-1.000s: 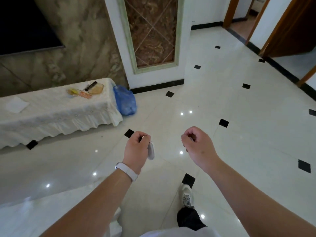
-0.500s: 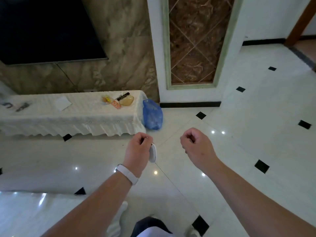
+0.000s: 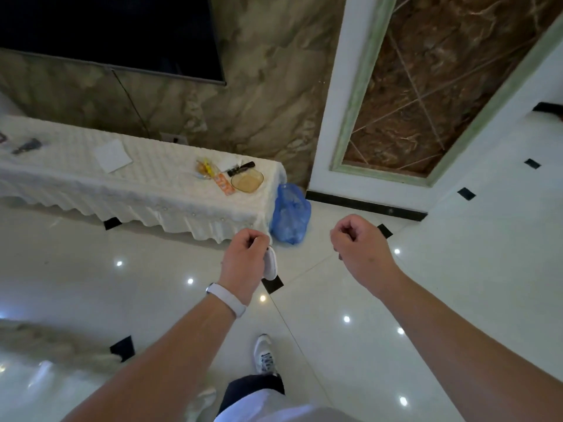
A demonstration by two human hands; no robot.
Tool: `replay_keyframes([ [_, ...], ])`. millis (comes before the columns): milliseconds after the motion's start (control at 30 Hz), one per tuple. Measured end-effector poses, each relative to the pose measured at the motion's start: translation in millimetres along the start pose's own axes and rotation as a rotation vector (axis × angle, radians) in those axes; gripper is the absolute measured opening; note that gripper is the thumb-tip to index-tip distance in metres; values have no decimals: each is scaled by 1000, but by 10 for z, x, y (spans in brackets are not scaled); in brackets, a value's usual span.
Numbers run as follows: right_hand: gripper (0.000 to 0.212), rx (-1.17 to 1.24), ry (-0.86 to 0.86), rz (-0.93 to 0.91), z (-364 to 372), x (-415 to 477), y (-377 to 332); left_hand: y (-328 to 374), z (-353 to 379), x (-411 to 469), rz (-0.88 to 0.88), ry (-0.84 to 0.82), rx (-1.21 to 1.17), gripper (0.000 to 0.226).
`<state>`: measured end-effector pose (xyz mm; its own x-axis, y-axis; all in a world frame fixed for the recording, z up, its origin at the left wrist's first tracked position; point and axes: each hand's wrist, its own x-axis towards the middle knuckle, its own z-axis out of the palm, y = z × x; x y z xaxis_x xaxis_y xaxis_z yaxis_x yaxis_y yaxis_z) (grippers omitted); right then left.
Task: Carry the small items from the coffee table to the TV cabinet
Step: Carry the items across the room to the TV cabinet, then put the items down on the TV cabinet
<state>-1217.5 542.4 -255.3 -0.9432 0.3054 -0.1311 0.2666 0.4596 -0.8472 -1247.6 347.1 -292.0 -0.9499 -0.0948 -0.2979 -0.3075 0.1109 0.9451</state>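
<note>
My left hand (image 3: 245, 258) is closed around a small white oval item (image 3: 270, 264), which hangs below my fingers. My right hand (image 3: 356, 248) is a fist; only a small dark tip (image 3: 339, 256) pokes out beneath it, the rest hidden. Both hands hover over the floor just short of the right end of the TV cabinet (image 3: 158, 184), which is draped in a white cloth. On that end lie an amber glass dish (image 3: 246, 180), a black remote (image 3: 240, 168) and an orange packet (image 3: 224, 184).
A blue plastic bag (image 3: 291, 213) leans on the floor against the cabinet's right end. A white paper (image 3: 112, 155) and dark small objects (image 3: 27, 145) lie further left on the cloth. The TV (image 3: 106, 28) hangs above. My shoe (image 3: 264, 354) is on glossy tiles.
The view has swung left and closer to the cabinet, which now fills the upper left. Both hands keep their closed grip and their spacing.
</note>
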Motion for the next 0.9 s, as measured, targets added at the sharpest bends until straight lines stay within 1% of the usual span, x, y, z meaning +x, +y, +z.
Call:
replay_keyframes([
  [67,11,-33,-23,-11,162,344,-219,129,-105,364,4,1,0,12],
  [200,11,-17,-39,-37,466,898,-595,396,-331,1029,22,16,-24,16],
  [433,10,-13,-111,-43,921,1638,-972,673,-650,1769,52,91,-27,16],
  [533,10,-9,-133,-33,1041,1976,-1050,741,-673,2096,46,127,-9,15],
  [700,15,-41,-155,-29,1219,2706,-1056,824,-620,2742,38,176,21,13],
  [900,9,-39,-222,-18,1489,3840,-1052,941,-393,3685,-47,253,71,14],
])
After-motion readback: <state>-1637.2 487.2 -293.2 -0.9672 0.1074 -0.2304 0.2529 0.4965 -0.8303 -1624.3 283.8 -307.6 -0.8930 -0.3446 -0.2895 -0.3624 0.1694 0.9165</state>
